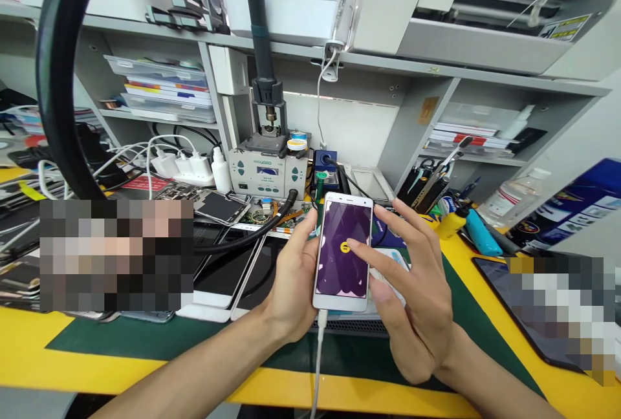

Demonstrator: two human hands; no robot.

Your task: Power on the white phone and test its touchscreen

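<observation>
A white smartphone (334, 283) is held upright over the bench, its lit screen dark purple with a small yellow round icon in the middle. My left hand (295, 283) grips the phone along its left edge, the thumb beside the screen and the other fingers hidden behind. At the screen's icon is the index fingertip of my right hand (412, 283); its fingers are spread and it holds nothing. A white charging cable (319, 348) is plugged into the phone's bottom edge and runs down toward me.
A hot-air rework station (266, 173) stands behind the phone, its black hose (58, 70) looping at left. Tablets (218, 270) and phone parts lie left on the green mat (145, 341). A dark tablet (524, 315), yellow bottle (452, 223) and tool holder (427, 186) are at right.
</observation>
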